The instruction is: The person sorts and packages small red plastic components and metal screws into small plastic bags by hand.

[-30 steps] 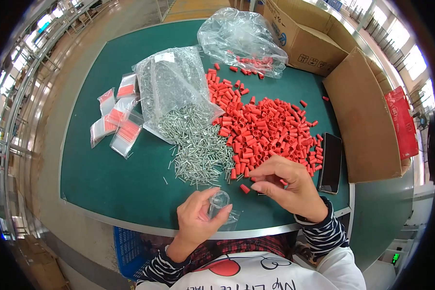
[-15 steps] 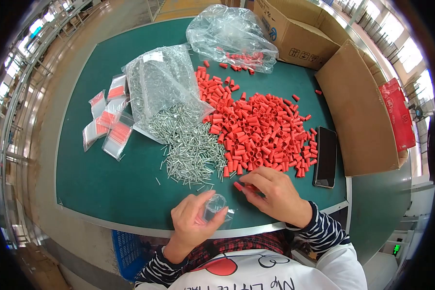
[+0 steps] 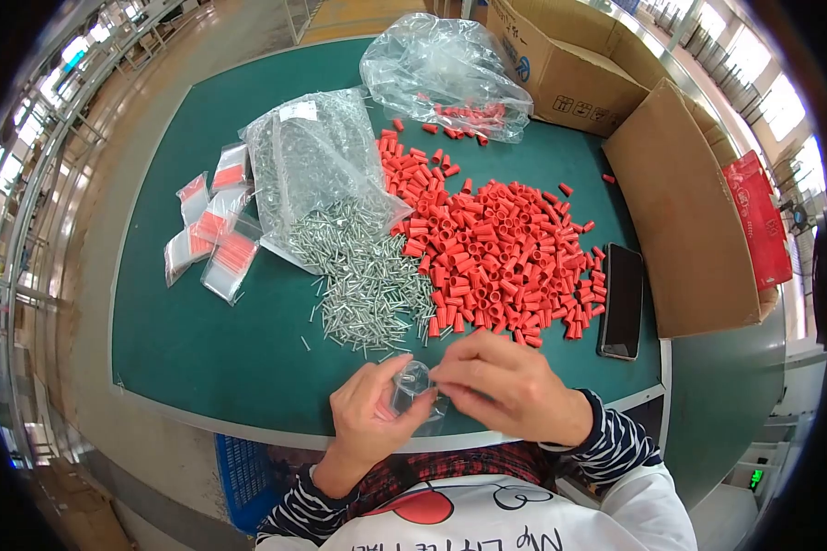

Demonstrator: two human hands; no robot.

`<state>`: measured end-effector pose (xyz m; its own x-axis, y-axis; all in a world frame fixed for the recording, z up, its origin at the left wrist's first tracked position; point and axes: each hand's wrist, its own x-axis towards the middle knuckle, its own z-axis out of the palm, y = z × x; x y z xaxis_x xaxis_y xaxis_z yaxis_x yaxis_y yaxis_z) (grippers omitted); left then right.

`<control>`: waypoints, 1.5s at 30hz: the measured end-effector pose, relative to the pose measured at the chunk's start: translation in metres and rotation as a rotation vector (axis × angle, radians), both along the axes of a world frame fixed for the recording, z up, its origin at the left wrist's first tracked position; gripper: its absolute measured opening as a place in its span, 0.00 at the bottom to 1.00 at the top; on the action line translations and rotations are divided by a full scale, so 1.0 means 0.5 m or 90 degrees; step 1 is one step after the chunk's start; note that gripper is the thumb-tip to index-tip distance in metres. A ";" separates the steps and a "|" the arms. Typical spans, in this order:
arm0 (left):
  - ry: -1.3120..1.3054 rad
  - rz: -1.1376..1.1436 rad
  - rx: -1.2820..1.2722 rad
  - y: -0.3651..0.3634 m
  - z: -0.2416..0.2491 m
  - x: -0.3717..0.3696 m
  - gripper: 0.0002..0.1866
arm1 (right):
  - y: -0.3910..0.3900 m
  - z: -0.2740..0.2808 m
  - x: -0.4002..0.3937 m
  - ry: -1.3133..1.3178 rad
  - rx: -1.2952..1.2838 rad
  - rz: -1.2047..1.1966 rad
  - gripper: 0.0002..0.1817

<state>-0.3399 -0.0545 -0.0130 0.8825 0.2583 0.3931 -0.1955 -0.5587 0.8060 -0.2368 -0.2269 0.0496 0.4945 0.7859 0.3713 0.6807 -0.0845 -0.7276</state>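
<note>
My left hand [image 3: 369, 409] holds a small clear plastic bag [image 3: 412, 378] with its round mouth facing up, just off the table's front edge. At the right side of that mouth, my right hand [image 3: 505, 384] has its fingers pinched together. Whatever they hold is hidden behind the fingertips. Beyond both hands lies a heap of red wire connectors [image 3: 496, 248]. Left of it, silvery screws [image 3: 368, 298] spill from a large clear plastic bag [image 3: 312, 156].
Several small filled bags [image 3: 230, 260] lie at the left. A black phone [image 3: 621, 303] rests at the right, beside a cardboard box [image 3: 680, 230]. Another clear bag [image 3: 432, 60] with red connectors inside sits at the back, near a second carton [image 3: 570, 78].
My right hand has moved left from near the heap to the small bag's mouth. The red connector seen in its fingers is now out of sight. My left hand keeps the bag in place.
</note>
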 end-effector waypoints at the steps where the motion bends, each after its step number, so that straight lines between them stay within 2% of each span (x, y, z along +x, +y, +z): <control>1: 0.009 0.006 0.012 0.000 0.003 0.000 0.24 | 0.004 0.007 -0.003 -0.021 0.005 0.020 0.17; 5: -0.071 -0.014 0.028 0.001 -0.006 0.012 0.25 | 0.032 0.013 -0.014 -0.047 -0.031 0.051 0.21; 8: -0.008 0.015 0.027 -0.002 0.012 0.005 0.25 | 0.022 0.033 -0.001 -0.028 -0.017 0.021 0.21; 11: -0.026 0.007 -0.061 -0.003 -0.015 0.003 0.24 | -0.003 0.024 0.010 -0.011 -0.044 -0.023 0.22; 14: 0.035 -0.005 -0.121 0.003 0.000 -0.008 0.22 | -0.003 -0.011 -0.004 0.085 -0.061 -0.042 0.21; 17: -0.045 -0.044 -0.235 0.002 -0.036 -0.007 0.21 | 0.015 -0.052 -0.026 0.110 -0.018 -0.018 0.20; 20: -0.051 -0.079 -0.207 0.014 -0.033 -0.010 0.21 | 0.030 -0.071 -0.029 0.162 0.045 -0.012 0.13; 23: 0.007 -0.015 -0.314 0.007 0.010 -0.011 0.17 | 0.032 -0.069 -0.026 0.218 0.072 -0.018 0.09; 26: 0.000 -0.026 -0.228 0.024 0.006 -0.013 0.10 | 0.027 -0.061 -0.022 0.221 0.072 -0.029 0.07; 29: 0.016 -0.027 -0.315 0.019 0.017 -0.010 0.08 | 0.025 -0.058 -0.023 0.252 0.076 -0.042 0.05; 32: 0.000 -0.018 -0.306 0.023 0.001 -0.011 0.07 | 0.029 -0.053 -0.029 0.309 0.097 -0.046 0.05; 34: 0.010 -0.015 -0.301 0.023 0.001 -0.014 0.09 | 0.023 -0.054 -0.025 0.281 0.075 -0.028 0.06; 37: 0.003 -0.020 -0.316 0.018 0.005 -0.011 0.13 | 0.023 -0.057 -0.029 0.409 0.089 -0.046 0.07; 41: -0.063 -0.046 -0.327 0.021 -0.008 -0.009 0.14 | 0.028 -0.060 -0.021 0.345 0.110 -0.037 0.08; 45: -0.045 -0.049 -0.316 0.015 0.006 -0.010 0.14 | 0.024 -0.057 -0.015 0.294 0.099 -0.034 0.07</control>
